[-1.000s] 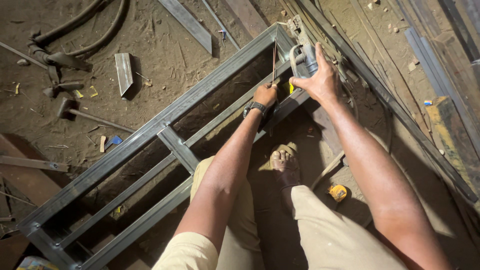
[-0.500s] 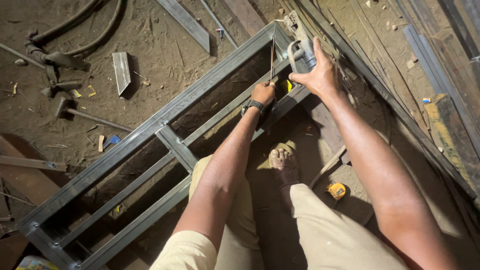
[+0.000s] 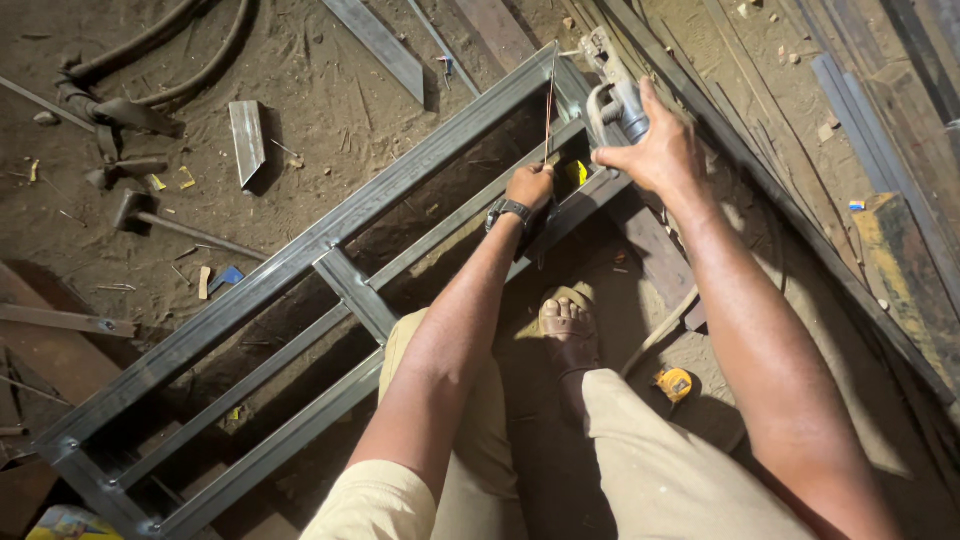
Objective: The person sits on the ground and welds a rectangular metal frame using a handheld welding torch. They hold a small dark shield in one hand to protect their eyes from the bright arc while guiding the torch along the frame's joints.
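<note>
Two hands at far corner of one steel frame (image 3: pixel 300 262).
L hand (image 3: pixel 529 186) pinches 1 thin rod (image 3: pixel 549 100); R hand (image 3: pixel 655 152) clamped on 1 electrode holder (image 3: pixel 612 75); hands apart. 1 hammer (image 3: pixel 165 220) on dirt.

It was a metalworking or welding workshop with a bare dirt floor (image 3: pixel 330 110). A long rectangular frame of grey steel tubing (image 3: pixel 300 260) lay flat on the ground, cross-pieces joining its rails. Offcuts of flat steel strip (image 3: pixel 245 140) and long grey metal bars (image 3: pixel 385 45) were scattered in the dust, beside a dark hammer with a metal handle (image 3: pixel 165 222) and thick black hoses (image 3: pixel 170 40). More steel lengths (image 3: pixel 880 150) were stacked along one side.
</note>
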